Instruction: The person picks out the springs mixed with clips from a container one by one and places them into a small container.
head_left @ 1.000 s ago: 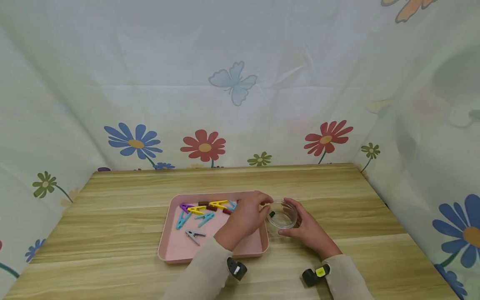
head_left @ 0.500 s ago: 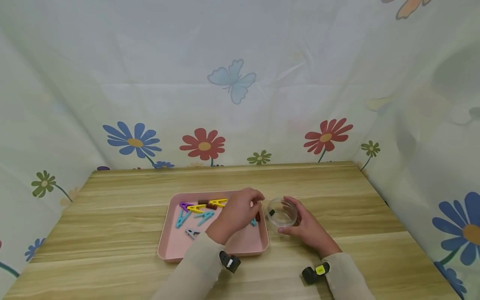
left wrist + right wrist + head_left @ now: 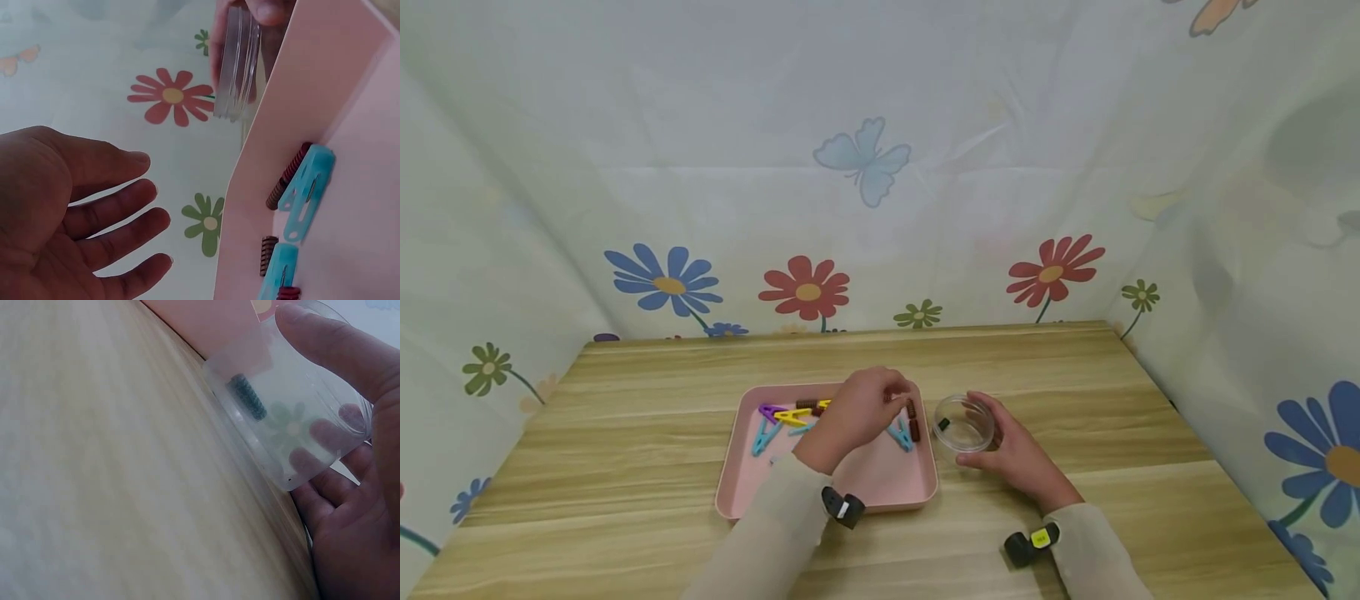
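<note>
My left hand (image 3: 861, 408) hovers over the pink tray (image 3: 887, 492), above its back part. In the left wrist view its fingers are loosely bent and hold nothing. My right hand (image 3: 1015, 454) grips a clear plastic jar (image 3: 294, 375) that stands on the table just right of the tray, thumb on one side and fingers on the other. A small dark green ribbed cylinder (image 3: 248, 397) lies at the jar's bottom. Light-blue clothespins (image 3: 310, 187) and dark red and brown ribbed cylinders (image 3: 269, 255) lie in the tray, several partly hidden by the left hand in the head view.
Yellow (image 3: 792, 417) and purple (image 3: 769, 412) clothespins lie at the tray's back left. The wood-patterned table (image 3: 1075, 375) runs back to a flowered cloth (image 3: 955, 208). Each wrist wears a small black camera (image 3: 842, 507).
My left hand has moved left from the jar's rim to over the tray, uncovering a blue clothespin and ribbed cylinders at the tray's right. The right hand and jar stay put.
</note>
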Demonstrator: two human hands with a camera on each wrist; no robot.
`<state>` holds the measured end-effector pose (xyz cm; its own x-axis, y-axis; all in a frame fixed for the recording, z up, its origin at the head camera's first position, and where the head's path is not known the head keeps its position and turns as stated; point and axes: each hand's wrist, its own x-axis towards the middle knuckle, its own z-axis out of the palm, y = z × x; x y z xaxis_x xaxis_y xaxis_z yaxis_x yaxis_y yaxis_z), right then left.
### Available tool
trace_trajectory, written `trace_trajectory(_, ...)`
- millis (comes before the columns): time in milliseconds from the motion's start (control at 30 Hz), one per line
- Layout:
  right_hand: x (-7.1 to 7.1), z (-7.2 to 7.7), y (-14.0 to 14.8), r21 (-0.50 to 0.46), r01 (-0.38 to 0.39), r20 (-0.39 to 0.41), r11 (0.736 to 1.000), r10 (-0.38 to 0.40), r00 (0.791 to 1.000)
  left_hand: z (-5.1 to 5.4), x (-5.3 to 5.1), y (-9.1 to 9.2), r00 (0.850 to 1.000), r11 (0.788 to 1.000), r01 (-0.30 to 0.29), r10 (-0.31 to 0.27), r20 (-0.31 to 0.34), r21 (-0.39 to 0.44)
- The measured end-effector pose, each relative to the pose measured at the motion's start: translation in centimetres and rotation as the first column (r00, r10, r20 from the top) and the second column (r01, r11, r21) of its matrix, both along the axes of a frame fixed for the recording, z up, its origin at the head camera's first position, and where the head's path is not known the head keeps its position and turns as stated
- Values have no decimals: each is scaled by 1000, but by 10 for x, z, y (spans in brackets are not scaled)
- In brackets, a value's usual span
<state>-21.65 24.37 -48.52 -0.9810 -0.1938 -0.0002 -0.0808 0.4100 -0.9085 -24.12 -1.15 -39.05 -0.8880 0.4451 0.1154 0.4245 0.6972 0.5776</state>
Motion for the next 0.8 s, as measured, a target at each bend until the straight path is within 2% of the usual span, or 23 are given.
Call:
trace_trajectory(167,0,0,-1,-2,5,0,1000,-5,1000,1,-6,-8,1000,1000,15,-15,15,-27)
trace_trajectory(333,0,0,-1,2,9,4,1000,-9,1000,1,-13,-14,997,998,10,-5,74,-60)
trace_trajectory(533,-2,0,-1,10,16,11,1000,-16,1000,-1,-18,-18,985,996,-15,30,167,-89)
trace_trajectory(800,-3,-2,1,5,11,7,1000,-11,1000,-5,-23,-25,970,991,6,27,241,-136)
